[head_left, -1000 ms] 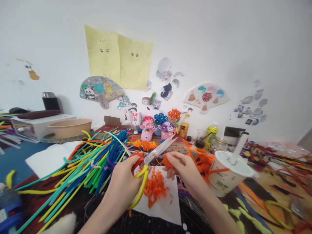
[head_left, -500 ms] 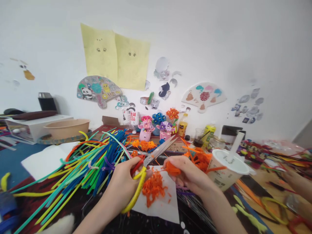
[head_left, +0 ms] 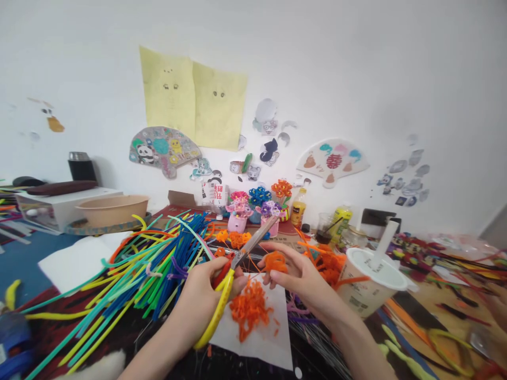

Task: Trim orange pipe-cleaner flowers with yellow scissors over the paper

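My left hand (head_left: 204, 293) is closed around a pair of scissors (head_left: 226, 293) with yellow and red handles; the blades look closed and point up and to the right. In my right hand (head_left: 301, 272) is a small orange fuzzy pipe-cleaner flower (head_left: 275, 262), pinched between thumb and fingers. Below both hands lies a white sheet of paper (head_left: 273, 345) with a heap of orange fuzzy clippings (head_left: 250, 309) on it. More orange pipe-cleaner pieces (head_left: 330, 264) are piled behind my right hand.
Left of my hands spreads a bundle of coloured pipe cleaners (head_left: 158, 269). A lidded drink cup (head_left: 368, 285) with a straw stands close to my right forearm. Potted pipe-cleaner flowers (head_left: 240, 211) and a juice bottle (head_left: 298, 208) stand at the back. Part of another person's hand (head_left: 497, 303) shows at far right.
The orange flower has turned and risen slightly in my right hand, whose fingers have shifted around it. The scissor blades, slightly parted before, now look closed.
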Motion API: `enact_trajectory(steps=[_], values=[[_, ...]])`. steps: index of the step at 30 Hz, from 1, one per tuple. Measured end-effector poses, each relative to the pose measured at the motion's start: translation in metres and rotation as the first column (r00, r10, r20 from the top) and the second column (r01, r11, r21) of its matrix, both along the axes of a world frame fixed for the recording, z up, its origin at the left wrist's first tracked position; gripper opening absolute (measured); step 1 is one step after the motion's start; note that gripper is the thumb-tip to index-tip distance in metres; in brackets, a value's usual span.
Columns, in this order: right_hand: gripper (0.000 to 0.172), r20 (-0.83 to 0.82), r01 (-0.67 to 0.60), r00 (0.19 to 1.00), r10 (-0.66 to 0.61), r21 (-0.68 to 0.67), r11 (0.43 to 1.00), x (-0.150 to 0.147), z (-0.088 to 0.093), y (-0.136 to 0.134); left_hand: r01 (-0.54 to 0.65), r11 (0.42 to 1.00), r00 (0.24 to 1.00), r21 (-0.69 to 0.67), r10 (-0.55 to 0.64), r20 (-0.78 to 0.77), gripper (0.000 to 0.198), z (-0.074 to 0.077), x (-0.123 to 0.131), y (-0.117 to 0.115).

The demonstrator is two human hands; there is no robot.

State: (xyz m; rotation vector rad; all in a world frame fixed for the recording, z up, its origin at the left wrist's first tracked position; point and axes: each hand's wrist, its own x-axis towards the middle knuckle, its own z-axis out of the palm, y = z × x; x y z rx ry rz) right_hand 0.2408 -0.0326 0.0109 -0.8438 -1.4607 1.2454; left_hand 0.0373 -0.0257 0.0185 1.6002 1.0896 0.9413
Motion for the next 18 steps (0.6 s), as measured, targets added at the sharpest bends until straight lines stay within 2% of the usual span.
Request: enact_trajectory(steps=[8, 18], values=[[0.031, 0.026, 0.035, 0.999, -0.035, -0.002, 0.999, 0.0010, -0.0021, 0.0016, -0.027, 1.000, 1.000, -0.009, 0.027, 0.000, 0.030, 0.0009, 0.0002, 0.0011], [0.029, -0.193, -0.090, 0.980, 0.050, -0.205, 0.975, -0.0046, -0.0045, 0.0018, -0.074, 0.996, 0.997, 0.049, 0.075, -0.009, 0.032, -0.0017, -0.0004, 0.0040]])
